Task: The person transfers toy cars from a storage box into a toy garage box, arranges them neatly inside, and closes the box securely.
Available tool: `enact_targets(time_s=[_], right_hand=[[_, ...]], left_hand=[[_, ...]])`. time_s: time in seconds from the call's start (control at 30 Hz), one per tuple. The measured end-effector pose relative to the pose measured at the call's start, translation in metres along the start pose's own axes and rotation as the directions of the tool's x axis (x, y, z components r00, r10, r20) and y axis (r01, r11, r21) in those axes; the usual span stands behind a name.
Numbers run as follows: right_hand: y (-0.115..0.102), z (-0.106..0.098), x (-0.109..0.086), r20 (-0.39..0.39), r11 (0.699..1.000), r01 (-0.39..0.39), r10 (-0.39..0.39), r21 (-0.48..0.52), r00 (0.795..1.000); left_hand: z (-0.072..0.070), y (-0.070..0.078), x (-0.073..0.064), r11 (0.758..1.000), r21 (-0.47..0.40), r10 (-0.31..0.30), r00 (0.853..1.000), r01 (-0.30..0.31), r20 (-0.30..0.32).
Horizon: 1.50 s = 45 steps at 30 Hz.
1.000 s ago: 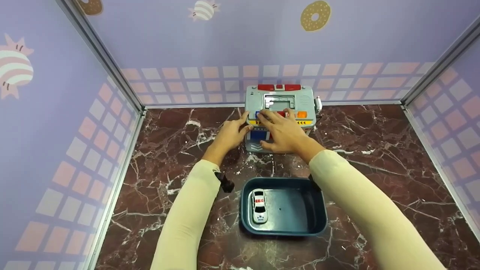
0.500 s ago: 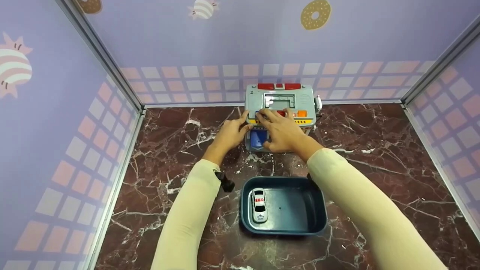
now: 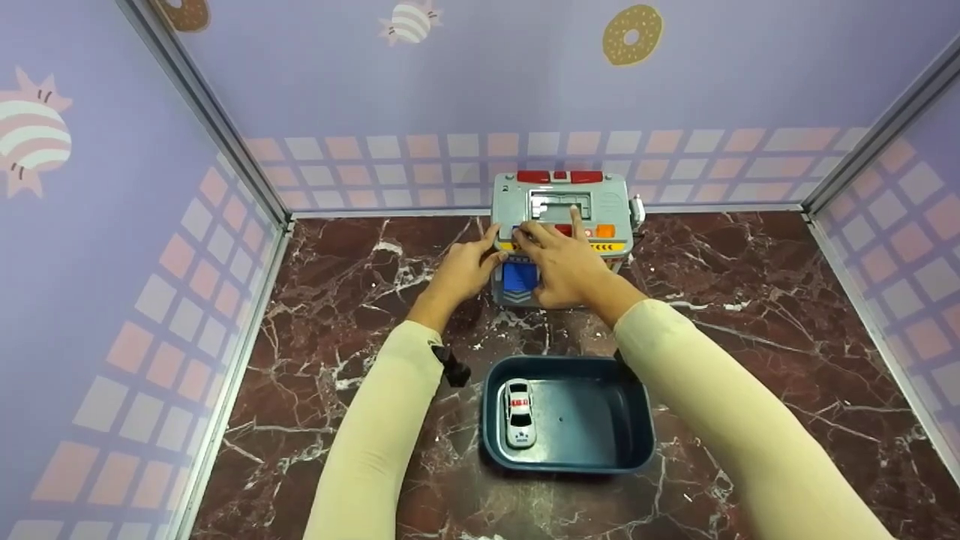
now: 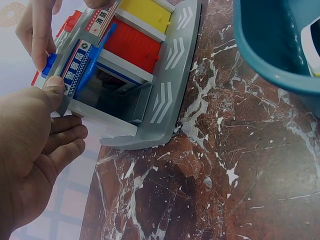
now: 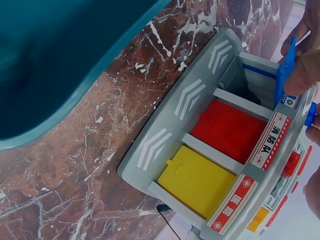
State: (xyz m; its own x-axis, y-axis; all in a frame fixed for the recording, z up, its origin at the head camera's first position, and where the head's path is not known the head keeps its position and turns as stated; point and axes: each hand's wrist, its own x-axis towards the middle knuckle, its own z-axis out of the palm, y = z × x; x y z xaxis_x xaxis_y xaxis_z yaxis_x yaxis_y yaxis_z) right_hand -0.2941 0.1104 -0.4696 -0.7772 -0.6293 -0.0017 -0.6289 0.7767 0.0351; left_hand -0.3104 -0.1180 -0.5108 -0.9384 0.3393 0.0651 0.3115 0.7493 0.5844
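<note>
A grey toy garage [image 3: 611,199] stands against the back wall. In the left wrist view its blue door [image 4: 92,62] is swung outward, while the red door [image 5: 230,130] and yellow door [image 5: 197,180] are down. My left hand [image 3: 459,274] grips the garage's left front corner, thumb on the front edge by the police sign [image 4: 77,67]. On the roof, my right hand [image 3: 566,262] presses a finger at the blue button [image 5: 312,116]. Another right finger stretches over the roof recess [image 3: 541,201]. The right thumb is near the blue door; whether it touches is unclear.
A dark teal basin [image 3: 645,442] is in front of the garage, and a white toy police car [image 3: 520,412] lies at its left side. Walls enclose the marbled table [image 3: 330,300] at the back and sides. A thin cord [image 5: 167,225] shows by the garage.
The blue door has swung outward from its lowered position. My right thumb has drawn back slightly, and one right finger has stretched farther over the roof. The left hand stays in place.
</note>
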Motion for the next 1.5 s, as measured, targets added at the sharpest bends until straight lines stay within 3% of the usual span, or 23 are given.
enact_targets(time_s=[0.67, 1.03, 1.33, 1.5], right_hand=[[0.005, 0.002, -0.014, -0.042, 0.999, 0.039, -0.040, -0.026, 0.998], [0.007, 0.000, -0.031, -0.109, 0.995, 0.094, -0.095, -0.015, 0.990], [0.014, 0.002, -0.047, -0.202, 0.988, 0.156, -0.156, -0.015, 0.967], [0.019, 0.008, -0.056, -0.296, 0.976, 0.216, -0.216, -0.033, 0.930]], left_hand=[[0.000, 0.001, 0.000, 1.000, 0.002, -0.026, 1.000, 0.026, 0.008], [0.002, 0.000, 0.000, 1.000, -0.004, -0.018, 1.000, 0.018, -0.007], [0.001, 0.001, 0.000, 1.000, 0.018, -0.023, 1.000, 0.023, -0.008], [0.001, 0.001, -0.001, 1.000, 0.021, -0.022, 1.000, 0.023, -0.004]])
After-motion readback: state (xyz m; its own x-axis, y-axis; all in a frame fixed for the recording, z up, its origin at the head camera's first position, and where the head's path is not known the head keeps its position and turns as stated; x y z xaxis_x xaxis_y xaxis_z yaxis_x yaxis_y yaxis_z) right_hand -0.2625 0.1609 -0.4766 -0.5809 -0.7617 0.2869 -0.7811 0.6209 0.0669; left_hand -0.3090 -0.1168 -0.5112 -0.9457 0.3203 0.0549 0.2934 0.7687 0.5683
